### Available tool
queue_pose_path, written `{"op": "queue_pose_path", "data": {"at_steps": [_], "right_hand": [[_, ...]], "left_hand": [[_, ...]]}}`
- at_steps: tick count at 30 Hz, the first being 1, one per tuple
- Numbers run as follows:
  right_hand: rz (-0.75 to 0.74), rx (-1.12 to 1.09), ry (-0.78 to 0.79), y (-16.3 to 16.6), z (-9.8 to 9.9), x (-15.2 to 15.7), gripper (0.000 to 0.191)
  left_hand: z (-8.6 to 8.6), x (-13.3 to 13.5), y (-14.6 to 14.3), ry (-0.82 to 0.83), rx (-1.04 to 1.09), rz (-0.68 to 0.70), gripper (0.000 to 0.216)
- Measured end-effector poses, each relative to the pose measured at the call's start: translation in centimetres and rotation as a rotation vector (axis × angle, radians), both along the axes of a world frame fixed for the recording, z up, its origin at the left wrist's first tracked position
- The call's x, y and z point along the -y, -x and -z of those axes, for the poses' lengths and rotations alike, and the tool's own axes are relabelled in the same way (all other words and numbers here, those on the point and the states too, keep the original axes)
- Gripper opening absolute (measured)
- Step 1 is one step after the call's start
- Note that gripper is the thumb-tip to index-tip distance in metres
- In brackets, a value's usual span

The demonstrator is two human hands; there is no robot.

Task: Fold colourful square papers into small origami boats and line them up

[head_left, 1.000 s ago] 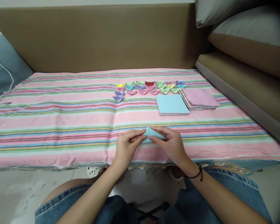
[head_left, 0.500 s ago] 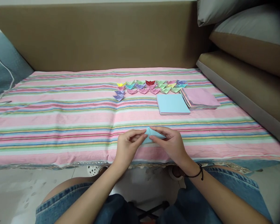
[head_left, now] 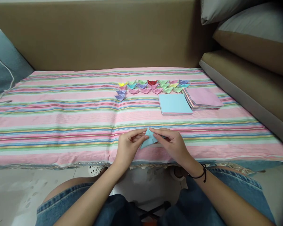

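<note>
A small folded light blue paper [head_left: 148,140] sits between both hands near the front edge of the striped cloth [head_left: 61,125]. My left hand [head_left: 128,147] pinches its left side with fingers closed. My right hand [head_left: 171,144] pinches the top and right side, fingers pressed together. A black band circles the right wrist. Further back lies a stack of light blue square sheets [head_left: 174,104], and to its right a stack of pink sheets [head_left: 204,98]. Behind them stand rows of several small folded paper boats [head_left: 153,86] in mixed colours.
The cloth covers a sofa seat with a brown backrest [head_left: 103,34]. Brown and grey cushions [head_left: 247,53] are stacked at the right. A blue-grey pillow [head_left: 4,62] leans at the left. My knees in denim [head_left: 226,194] are below, over a pale floor.
The blue paper has been pressed narrower and tilted, its lower left corner now pointing down-left. My right fingers have shifted left over it. The view has tipped slightly.
</note>
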State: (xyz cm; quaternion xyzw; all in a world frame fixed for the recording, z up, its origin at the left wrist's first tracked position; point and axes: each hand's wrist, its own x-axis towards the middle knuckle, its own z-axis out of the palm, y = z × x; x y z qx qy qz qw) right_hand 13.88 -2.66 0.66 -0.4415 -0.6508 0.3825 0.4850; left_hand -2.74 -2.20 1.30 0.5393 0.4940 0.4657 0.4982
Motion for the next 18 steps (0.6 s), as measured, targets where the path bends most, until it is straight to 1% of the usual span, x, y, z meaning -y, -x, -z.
{"op": "queue_pose_path", "data": {"at_steps": [5, 8, 10, 13, 18], "right_hand": [[0.055, 0.000, 0.024, 0.12, -0.06, 0.09, 0.022], [0.051, 0.010, 0.047, 0.04, -0.04, 0.04, 0.021], [0.025, -0.002, 0.073, -0.04, -0.06, 0.01, 0.023], [-0.003, 0.019, 0.117, -0.18, -0.21, 0.02, 0.032], [-0.047, 0.046, 0.149, -0.45, -0.44, 0.06, 0.037]], "left_hand": [[0.04, -0.04, -0.14, -0.025, 0.013, 0.007, 0.031], [-0.07, -0.12, -0.08, -0.038, 0.026, 0.043, 0.037], [-0.16, -0.21, 0.08, -0.034, 0.003, 0.067, 0.031], [-0.31, -0.31, 0.32, -0.007, -0.021, 0.083, 0.018], [-0.55, -0.33, 0.38, 0.050, 0.018, 0.072, 0.014]]}}
